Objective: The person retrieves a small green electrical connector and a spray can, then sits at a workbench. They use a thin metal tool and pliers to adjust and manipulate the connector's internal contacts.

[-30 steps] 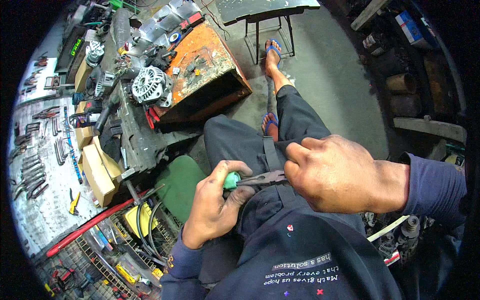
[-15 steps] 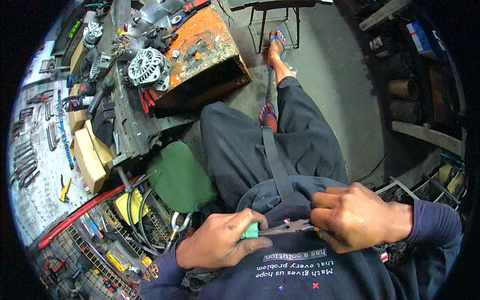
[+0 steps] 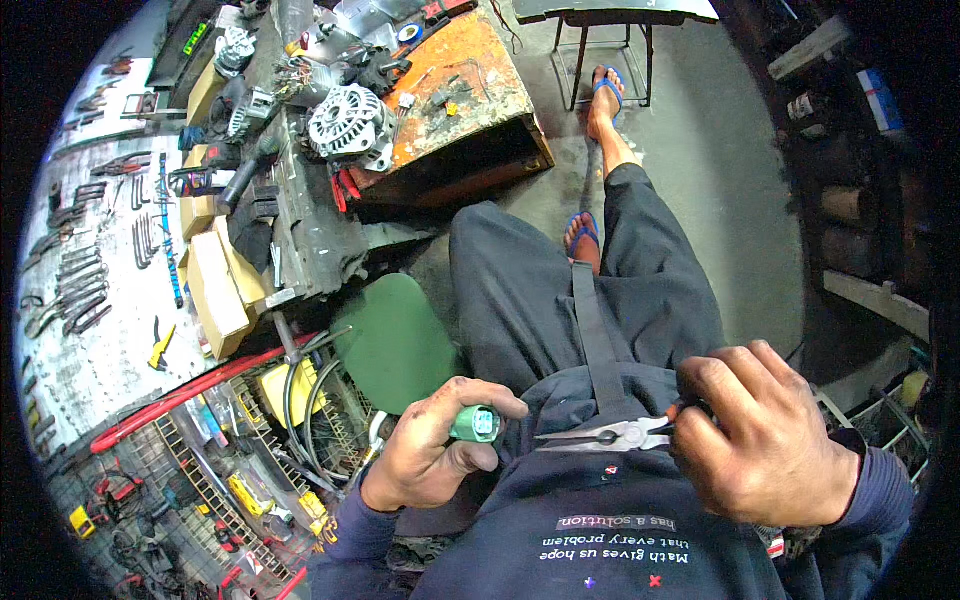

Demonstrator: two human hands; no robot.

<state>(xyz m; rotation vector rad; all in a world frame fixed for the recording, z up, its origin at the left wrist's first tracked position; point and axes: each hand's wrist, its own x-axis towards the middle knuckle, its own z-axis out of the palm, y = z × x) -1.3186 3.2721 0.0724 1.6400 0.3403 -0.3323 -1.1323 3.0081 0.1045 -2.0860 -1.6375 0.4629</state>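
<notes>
A small green electrical connector (image 3: 473,424) is gripped between the thumb and fingers of my left hand (image 3: 420,455), its open face with pin cavities turned up and to the right. My right hand (image 3: 755,435) is wrapped round the handles of long-nose pliers (image 3: 622,437). The slim jaws of the pliers point left toward the connector and look slightly parted. A gap lies between the jaw tips and the connector. Both hands are above my dark shirt and lap. My right palm and fingers hide most of the plier handles.
At the upper left, an alternator (image 3: 348,122) and loose parts crowd an orange worn box (image 3: 465,60). A green round seat (image 3: 393,345) stands by my left leg. Wrenches and pliers hang on a white board (image 3: 110,300) at the left. Wire baskets (image 3: 190,490) hold tools and hoses.
The pliers' jaws have come away from the green connector, and my right hand has moved right. The connector's open face has turned into view. The whole view has shifted.
</notes>
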